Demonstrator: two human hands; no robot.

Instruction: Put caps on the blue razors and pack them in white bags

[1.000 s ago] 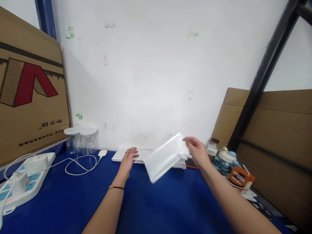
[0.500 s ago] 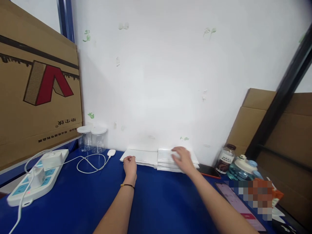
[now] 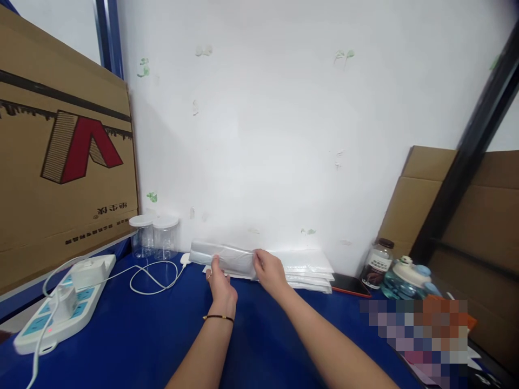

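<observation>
A folded translucent plastic bag is stretched between both hands, above the left part of the white stacks against the wall. My left hand grips its lower edge near the middle, thumb on top. My right hand pinches its right end with closed fingers. Right beside it lies a pile of similar flat, folded plastic bags, several layers high. Beneath the held bag, the left stack shows only a white edge; the rest of it is hidden.
On the left are a white power strip with a looping cable, two clear lidded jars and a large cardboard box. To the right stand a dark-capped bottle, a teal bottle and a phone lying flat.
My right hand has moved left from the right pile to the left stack. A folded plastic bag is now held between both hands, its left end reaching the white charger.
</observation>
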